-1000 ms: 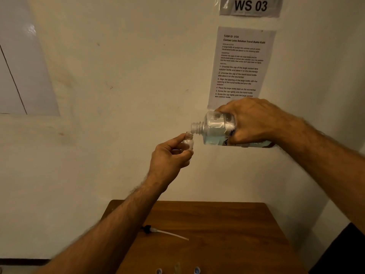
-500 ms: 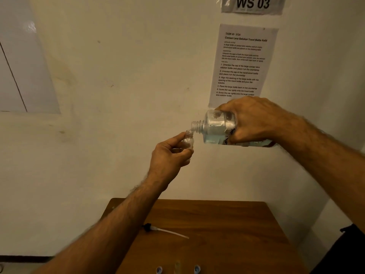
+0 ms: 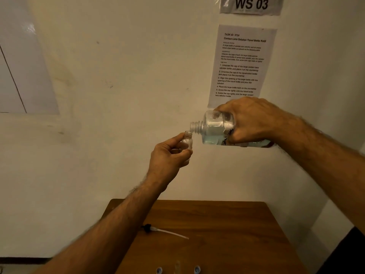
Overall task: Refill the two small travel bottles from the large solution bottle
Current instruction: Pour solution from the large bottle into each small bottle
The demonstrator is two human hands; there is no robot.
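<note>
My right hand (image 3: 254,119) grips the large clear solution bottle (image 3: 214,127), which lies almost on its side in the air with bluish liquid pooled along its lower wall. Its open threaded neck points left and touches the mouth of a small clear travel bottle (image 3: 187,140). My left hand (image 3: 167,157) holds that small bottle upright between thumb and fingers, high above the table. At the bottom edge of the view, a second small bottle (image 3: 177,266) stands on the table between two small caps (image 3: 159,270), the right cap (image 3: 197,269).
Below my hands is a brown wooden table (image 3: 217,234) against a white wall. A black pump cap with a long white tube (image 3: 164,231) lies on its left part. A printed instruction sheet (image 3: 241,64) and a "WS 03" sign (image 3: 251,3) hang on the wall.
The large bottle's neck has dipped a little lower and closed onto the small bottle's mouth. Both hands otherwise stay in place.
</note>
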